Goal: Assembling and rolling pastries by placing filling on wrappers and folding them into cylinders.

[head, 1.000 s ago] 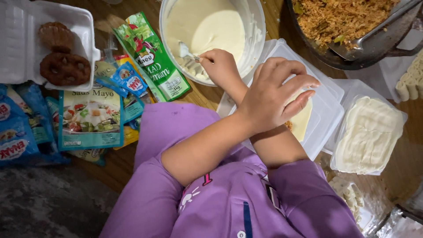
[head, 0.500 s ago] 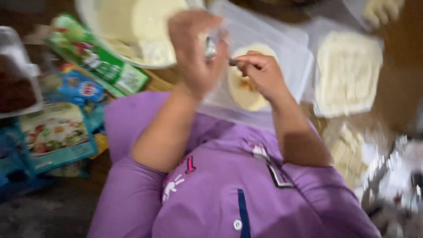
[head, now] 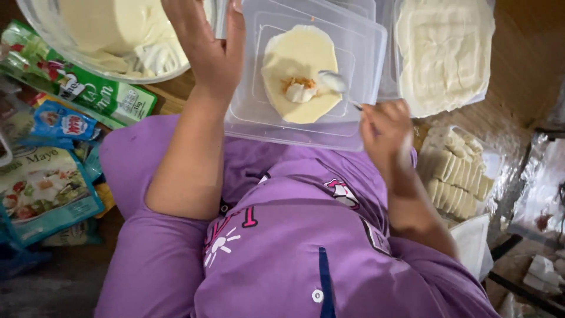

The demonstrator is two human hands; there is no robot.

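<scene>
The right hand has its fingers closed round a spoon, whose bowl rests on a white dab and shredded filling at the middle of a pale round wrapper. The wrapper lies on an upturned clear plastic lid at the counter's near edge. The left hand, fingers loosely extended and holding nothing, steadies the lid's left edge. Better to keep the dab central, clear of the wrapper's rim.

One spoon, one round wrapper, one glass bowl, one clear lid, two hands.
</scene>
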